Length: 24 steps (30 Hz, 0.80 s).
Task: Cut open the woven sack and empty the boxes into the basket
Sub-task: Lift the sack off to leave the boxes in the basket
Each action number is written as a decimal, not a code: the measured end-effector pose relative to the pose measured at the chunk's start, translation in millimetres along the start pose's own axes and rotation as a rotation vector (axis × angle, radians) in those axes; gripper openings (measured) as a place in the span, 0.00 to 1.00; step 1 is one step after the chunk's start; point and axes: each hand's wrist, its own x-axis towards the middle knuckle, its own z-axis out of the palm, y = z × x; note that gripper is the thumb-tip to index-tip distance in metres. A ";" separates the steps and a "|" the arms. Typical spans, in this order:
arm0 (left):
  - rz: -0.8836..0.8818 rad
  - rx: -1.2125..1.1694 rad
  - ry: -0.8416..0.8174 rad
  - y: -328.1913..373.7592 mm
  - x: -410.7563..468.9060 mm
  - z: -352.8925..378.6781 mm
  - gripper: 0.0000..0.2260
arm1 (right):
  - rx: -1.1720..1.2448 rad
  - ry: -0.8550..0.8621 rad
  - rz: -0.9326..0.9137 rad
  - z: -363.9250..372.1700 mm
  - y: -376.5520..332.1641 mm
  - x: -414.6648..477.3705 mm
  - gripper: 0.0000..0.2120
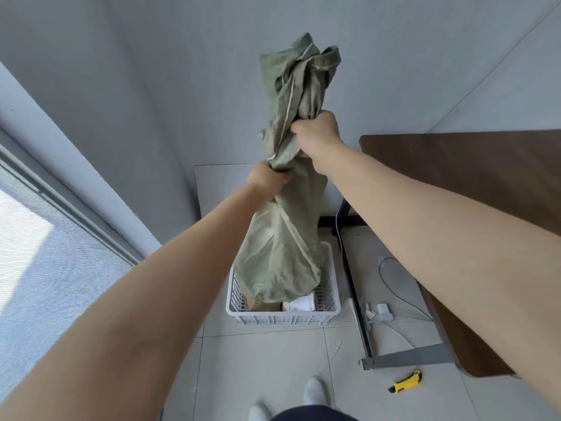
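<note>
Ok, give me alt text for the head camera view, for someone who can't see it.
The left hand and right hand grip a green woven sack held high, its lower end in a white basket with boxes inside. A yellow utility knife lies on the tiles beside a dark table.

We can read no text here. The only print we find is on a white paper label (299, 305) among the brown cardboard boxes (261, 303) in the white slatted plastic basket (282, 319), and its dark lines are too small and blurred to make out.
</note>
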 end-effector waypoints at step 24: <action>0.169 -0.090 0.144 26.8 5.0 -30.5 0.12 | 0.174 -0.033 0.077 -2.4 -31.1 9.3 0.10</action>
